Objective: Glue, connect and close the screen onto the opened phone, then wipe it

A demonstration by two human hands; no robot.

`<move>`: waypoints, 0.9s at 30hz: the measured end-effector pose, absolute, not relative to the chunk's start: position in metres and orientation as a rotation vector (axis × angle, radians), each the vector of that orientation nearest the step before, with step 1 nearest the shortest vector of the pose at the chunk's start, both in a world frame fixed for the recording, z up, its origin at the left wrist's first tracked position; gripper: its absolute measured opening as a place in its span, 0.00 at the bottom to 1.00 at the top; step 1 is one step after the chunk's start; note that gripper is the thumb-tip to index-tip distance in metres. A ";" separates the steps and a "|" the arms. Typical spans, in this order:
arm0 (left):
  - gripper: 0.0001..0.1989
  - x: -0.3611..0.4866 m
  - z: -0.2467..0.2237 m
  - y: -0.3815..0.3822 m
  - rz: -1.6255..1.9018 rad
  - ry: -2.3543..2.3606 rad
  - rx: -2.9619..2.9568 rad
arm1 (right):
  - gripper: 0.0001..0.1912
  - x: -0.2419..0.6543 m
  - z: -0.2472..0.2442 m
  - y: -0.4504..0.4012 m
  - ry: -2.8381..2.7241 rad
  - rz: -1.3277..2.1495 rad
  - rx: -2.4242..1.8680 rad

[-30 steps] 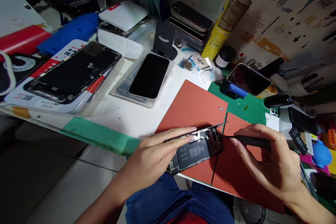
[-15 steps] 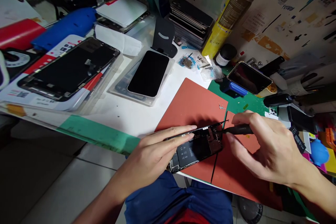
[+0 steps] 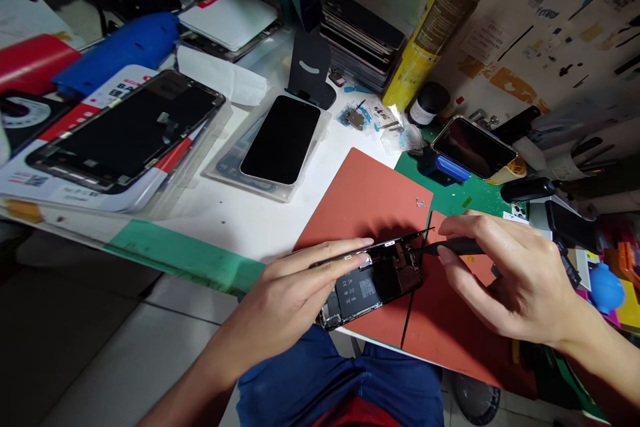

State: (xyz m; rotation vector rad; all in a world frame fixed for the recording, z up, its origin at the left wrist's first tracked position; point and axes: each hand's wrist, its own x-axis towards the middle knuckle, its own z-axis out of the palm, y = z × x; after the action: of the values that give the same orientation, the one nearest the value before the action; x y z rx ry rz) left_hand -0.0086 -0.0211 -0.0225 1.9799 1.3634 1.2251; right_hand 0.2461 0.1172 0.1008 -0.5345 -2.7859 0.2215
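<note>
The opened phone point(image 3: 371, 288) lies aslant on the red mat point(image 3: 345, 203) at the front of the bench point(image 3: 194, 195), its long axis running from lower left to upper right, battery point(image 3: 357, 292) showing, a thin dark panel point(image 3: 400, 239) raised along its far side. The phone's right end is what matters: it sits directly left of my right hand point(image 3: 510, 277), at the point of the slim dark tool point(image 3: 453, 249), and that hand is the nearer. I have the tool pinched between right thumb and fingers, its shaft nearly level; in shadow, I cannot tell whether its tip touches anything. My left hand point(image 3: 295, 288) holds the phone's other end, fingers along the panel, seemingly one either side, thumb hidden. Against the frame a second ago, my right hand sits closer in, less handle shows, and shadow now darkens the battery and inner parts; my left has barely shifted.
</note>
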 end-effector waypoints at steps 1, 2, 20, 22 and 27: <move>0.24 -0.009 -0.023 -0.021 1.226 1.363 1.982 | 0.08 0.246 0.101 0.117 -2.784 0.229 -0.525; 0.24 -0.009 -0.023 -0.021 1.225 1.366 1.983 | 0.07 0.246 0.101 0.117 -2.779 0.229 -0.515; 0.26 -0.010 -0.024 -0.022 1.180 1.381 1.974 | 0.09 0.248 0.099 0.117 -2.761 0.232 -0.537; 0.26 -0.010 -0.025 -0.021 1.183 1.380 1.970 | 0.09 0.247 0.100 0.117 -2.762 0.221 -0.551; 0.26 -0.009 -0.025 -0.021 1.186 1.377 1.975 | 0.09 0.249 0.101 0.117 -2.781 0.231 -0.542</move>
State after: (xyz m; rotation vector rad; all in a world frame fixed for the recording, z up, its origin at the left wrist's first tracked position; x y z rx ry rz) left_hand -0.0094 -0.0211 -0.0248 1.9752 1.3775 1.1859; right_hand 0.2494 0.1169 0.1006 -0.5415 -2.7808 0.2313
